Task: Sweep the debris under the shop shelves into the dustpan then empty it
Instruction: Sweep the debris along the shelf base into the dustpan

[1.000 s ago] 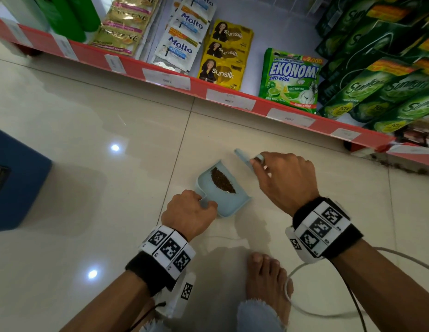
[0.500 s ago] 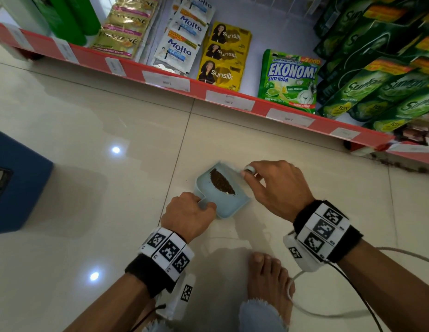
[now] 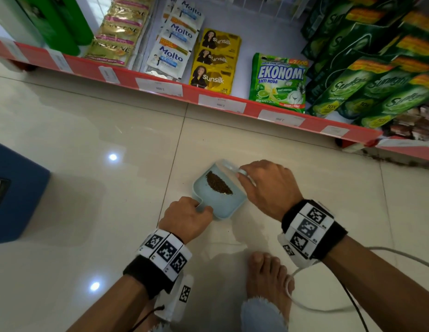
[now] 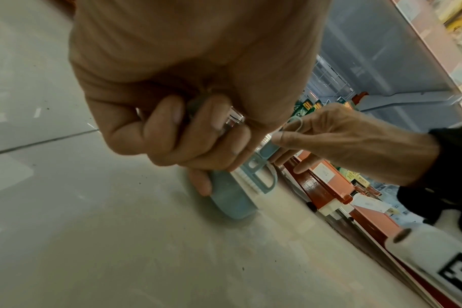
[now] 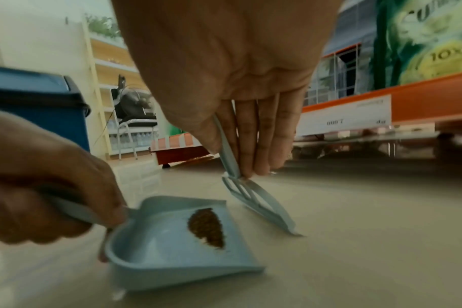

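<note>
While our left hand [image 3: 185, 218] is gripping the handle of the dustpan [image 3: 221, 202] flat on the floor, our right hand [image 3: 266, 188] is pinching the small brush [image 5: 261, 205] at its mouth; debris [image 3: 218, 183] is lying inside, mouth facing the shelf edge [image 3: 189, 94], the blue bin [image 3: 15, 190] waiting leftward across open tile.

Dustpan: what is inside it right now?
The dustpan holds one pile of brown debris near its open edge; the rest of its tray shows bare. The left hand covers its handle.
</note>
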Available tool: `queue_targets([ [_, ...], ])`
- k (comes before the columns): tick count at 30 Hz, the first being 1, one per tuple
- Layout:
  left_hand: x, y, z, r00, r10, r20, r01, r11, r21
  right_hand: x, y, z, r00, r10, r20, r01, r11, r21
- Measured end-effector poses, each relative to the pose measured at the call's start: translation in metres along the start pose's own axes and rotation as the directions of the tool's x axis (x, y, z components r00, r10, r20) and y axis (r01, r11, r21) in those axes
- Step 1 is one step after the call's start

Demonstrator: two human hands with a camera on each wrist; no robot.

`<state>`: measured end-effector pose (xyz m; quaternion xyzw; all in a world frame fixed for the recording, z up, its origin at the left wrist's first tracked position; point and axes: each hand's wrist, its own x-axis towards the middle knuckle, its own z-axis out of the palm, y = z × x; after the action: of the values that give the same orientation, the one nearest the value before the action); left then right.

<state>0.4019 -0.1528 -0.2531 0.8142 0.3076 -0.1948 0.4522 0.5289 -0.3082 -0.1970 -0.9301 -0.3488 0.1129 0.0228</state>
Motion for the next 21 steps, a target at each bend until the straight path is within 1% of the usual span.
queue_targets([
  [3, -0.001, 0.001, 0.000, 0.998, -0.001, 0.065, 0.000, 1.000, 0.011, -0.012, -0.011, 0.001, 1.000, -0.018, 0.012, 0.017, 0.992, 0.126],
  [5, -0.001, 0.000, 0.001, 0.998, -0.011, 0.057, 0.010, 1.000, 0.021, -0.017, -0.013, -0.001, 1.000, -0.005, -0.006, 0.006, 0.986, 0.166],
  [7, 0.001, -0.002, 0.001, 1.000, -0.001, 0.021, 0.001, 1.000, 0.019, -0.020, -0.011, -0.005, 0.996, 0.030, -0.084, -0.012, 0.977, 0.211],
  [9, 0.002, -0.004, 0.001, 0.999, 0.049, 0.010, -0.049, 0.999, -0.005, -0.023, -0.007, -0.010, 0.978, 0.087, -0.189, -0.035, 0.964, 0.263],
  [11, 0.002, -0.003, 0.001, 0.995, 0.099, 0.006, -0.098, 0.995, -0.022, -0.026, -0.001, -0.016, 0.958, 0.146, -0.246, -0.069, 0.952, 0.297],
  [13, 0.003, 0.001, 0.001, 0.991, 0.132, 0.020, -0.131, 0.991, -0.040, -0.029, 0.004, -0.022, 0.952, 0.190, -0.240, -0.116, 0.950, 0.290],
  [17, 0.003, 0.017, 0.004, 0.974, 0.222, 0.055, -0.217, 0.972, -0.086, -0.039, 0.014, -0.030, 0.941, 0.281, -0.189, -0.223, 0.935, 0.276],
  [21, 0.005, 0.041, 0.008, 0.950, 0.290, 0.117, -0.285, 0.957, -0.062, -0.057, 0.022, -0.048, 0.890, 0.381, -0.249, -0.295, 0.899, 0.323],
])
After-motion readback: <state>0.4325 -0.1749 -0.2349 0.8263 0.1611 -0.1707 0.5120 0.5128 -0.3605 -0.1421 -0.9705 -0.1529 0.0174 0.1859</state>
